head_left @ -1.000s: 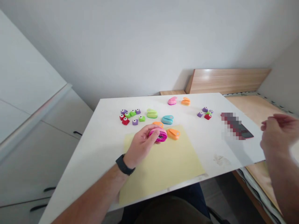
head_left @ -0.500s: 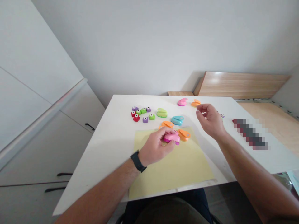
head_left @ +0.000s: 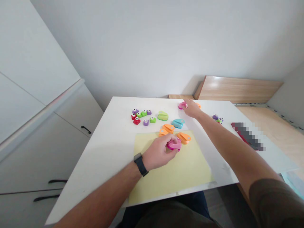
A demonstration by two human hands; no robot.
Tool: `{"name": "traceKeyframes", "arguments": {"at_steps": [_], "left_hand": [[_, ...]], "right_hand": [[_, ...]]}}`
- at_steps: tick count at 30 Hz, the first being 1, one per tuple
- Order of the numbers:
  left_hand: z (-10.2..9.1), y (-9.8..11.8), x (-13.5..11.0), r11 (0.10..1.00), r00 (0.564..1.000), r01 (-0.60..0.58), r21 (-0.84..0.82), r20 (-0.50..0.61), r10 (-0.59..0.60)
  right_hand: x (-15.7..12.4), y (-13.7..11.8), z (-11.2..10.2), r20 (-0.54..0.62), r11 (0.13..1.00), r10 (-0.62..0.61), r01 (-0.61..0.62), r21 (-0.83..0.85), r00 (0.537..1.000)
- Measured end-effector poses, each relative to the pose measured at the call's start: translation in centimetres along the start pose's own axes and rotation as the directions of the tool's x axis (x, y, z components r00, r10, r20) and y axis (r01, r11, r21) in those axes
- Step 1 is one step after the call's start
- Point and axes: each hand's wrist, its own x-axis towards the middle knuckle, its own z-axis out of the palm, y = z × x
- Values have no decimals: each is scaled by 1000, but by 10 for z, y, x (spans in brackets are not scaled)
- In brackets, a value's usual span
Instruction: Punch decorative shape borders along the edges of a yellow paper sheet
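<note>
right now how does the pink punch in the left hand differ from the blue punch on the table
The pink punch is held in the left hand; the blue punch lies on the white table.
Fingers partly cover the pink punch; the blue punch shows its lever uncovered.
The pink punch appears over the yellow sheet; the blue punch sits beyond its far edge.
Both have rounded bodies.

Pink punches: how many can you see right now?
2: one pink punch is in the left hand; the other pink punch, at the back of the table, is partly covered by the right hand. Others could be hidden.
</note>
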Motion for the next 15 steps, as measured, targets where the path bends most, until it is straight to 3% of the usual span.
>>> {"name": "traceKeyframes", "arguments": {"at_steps": [6, 11, 12, 15], "left_hand": [[5, -9, -1, 999, 999, 34, -14, -28, -35], [1, -3, -2, 981, 997, -68, 184, 47, 60], [-1, -2, -2, 972, 995, -88, 219, 67, 75], [-5, -1, 0, 947, 990, -113, 300, 115, 82]], "right_hand": [[6, -5, 5, -83, 989, 119, -112, 93, 989], [-16, -22, -3, -89, 929, 212, -172, 327, 973], [-23, -27, -5, -56, 886, 214, -169, 432, 975], [-47, -44, -16, 65, 564, 160, -145, 813, 985]]}}
